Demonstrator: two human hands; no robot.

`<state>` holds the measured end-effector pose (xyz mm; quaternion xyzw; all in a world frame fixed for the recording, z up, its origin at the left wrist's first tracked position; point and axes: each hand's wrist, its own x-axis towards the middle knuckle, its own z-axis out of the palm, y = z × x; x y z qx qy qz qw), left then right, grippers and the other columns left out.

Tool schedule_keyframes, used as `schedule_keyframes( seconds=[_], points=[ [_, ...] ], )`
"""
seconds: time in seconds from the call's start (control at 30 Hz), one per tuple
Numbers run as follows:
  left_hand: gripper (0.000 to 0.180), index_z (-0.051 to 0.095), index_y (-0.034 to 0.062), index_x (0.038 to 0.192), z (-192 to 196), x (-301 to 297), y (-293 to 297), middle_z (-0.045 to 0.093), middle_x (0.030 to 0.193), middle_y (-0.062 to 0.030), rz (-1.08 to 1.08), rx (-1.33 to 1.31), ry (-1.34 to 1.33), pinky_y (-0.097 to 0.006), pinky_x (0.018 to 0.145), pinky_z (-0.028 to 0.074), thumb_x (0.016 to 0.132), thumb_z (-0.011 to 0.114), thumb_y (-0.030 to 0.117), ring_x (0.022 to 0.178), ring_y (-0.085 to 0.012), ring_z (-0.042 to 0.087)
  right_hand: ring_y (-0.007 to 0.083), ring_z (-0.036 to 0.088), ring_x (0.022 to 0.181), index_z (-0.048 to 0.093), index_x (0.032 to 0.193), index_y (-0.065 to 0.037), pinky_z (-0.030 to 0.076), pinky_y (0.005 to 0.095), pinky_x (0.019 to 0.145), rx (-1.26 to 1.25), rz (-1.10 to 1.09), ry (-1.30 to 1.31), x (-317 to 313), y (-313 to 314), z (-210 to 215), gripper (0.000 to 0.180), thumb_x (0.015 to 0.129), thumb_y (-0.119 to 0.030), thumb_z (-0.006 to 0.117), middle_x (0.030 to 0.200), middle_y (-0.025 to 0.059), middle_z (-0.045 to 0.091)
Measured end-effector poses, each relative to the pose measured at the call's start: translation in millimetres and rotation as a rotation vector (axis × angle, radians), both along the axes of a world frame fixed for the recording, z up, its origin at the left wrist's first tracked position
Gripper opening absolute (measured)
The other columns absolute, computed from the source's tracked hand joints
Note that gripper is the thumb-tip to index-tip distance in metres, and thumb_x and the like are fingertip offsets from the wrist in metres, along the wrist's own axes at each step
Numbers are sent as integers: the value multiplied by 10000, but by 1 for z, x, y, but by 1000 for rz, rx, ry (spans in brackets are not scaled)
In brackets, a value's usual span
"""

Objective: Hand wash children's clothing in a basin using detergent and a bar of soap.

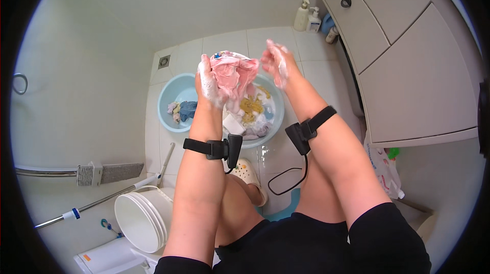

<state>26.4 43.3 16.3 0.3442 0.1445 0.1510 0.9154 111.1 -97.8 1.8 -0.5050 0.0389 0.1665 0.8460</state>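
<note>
In my left hand, coated with white suds, is a wet pink cloth garment with a whitish patterned edge. The garment spreads out to the right of my closed fingers. My right hand, also soapy, is raised just right of the cloth, fingers apart and holding nothing. Beneath both hands stands a light blue basin with sudsy water, a mustard-yellow cloth, a greyish cloth and a white block-like thing. My left hand partly covers a second blue basin with dark blue clothes and paler ones.
Pump bottles stand by the far wall, beside a grey cabinet on the right. A floor drain lies at the far left. White buckets and a long-handled flat mop are at the near left. The tiles look wet near the basin.
</note>
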Motion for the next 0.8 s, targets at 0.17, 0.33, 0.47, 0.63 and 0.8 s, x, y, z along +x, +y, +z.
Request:
schedule_keyframes(
  seconds=[0.17, 0.33, 0.47, 0.63, 0.8],
  points=[
    [439, 510, -35, 991, 8, -4, -5, 575, 977, -184, -77, -207, -145, -400, 774, 484, 933, 294, 342, 914, -307, 574, 226, 522, 930, 441, 1162, -92, 399, 366, 807, -334, 527, 162, -20, 2, -1, 651, 725, -545, 608, 1028, 69, 506],
    [379, 498, -23, 1056, 5, 6, -13, 576, 1017, -162, -152, -178, -143, -384, 815, 471, 911, 344, 291, 944, -281, 570, 192, 555, 854, 492, 1107, -89, 420, 334, 788, 6, 527, 155, -13, 7, -17, 466, 752, -357, 630, 989, 73, 541],
    [392, 482, -45, 1120, -13, 5, 7, 569, 1058, -156, -216, 81, -102, -365, 859, 459, 861, 373, 228, 993, -248, 555, 178, 567, 837, 488, 1073, -68, 441, 300, 775, 268, 386, 57, -15, 12, -1, 323, 782, -152, 597, 931, 56, 562],
    [426, 422, -43, 1173, -4, -2, -4, 550, 1080, -147, -192, 358, 18, -329, 853, 461, 785, 476, 126, 994, -225, 554, 202, 573, 862, 460, 1053, -1, 463, 316, 780, 315, 343, 31, -20, 13, 5, 302, 782, -82, 565, 923, 105, 559],
    [362, 464, 31, 1092, 5, -6, -11, 558, 928, -66, -290, 569, 246, -250, 713, 466, 736, 531, 44, 826, -146, 570, 235, 587, 850, 442, 1043, 42, 496, 341, 765, 354, 335, -38, -15, 14, 4, 321, 736, -2, 524, 924, 153, 553]
  ],
)
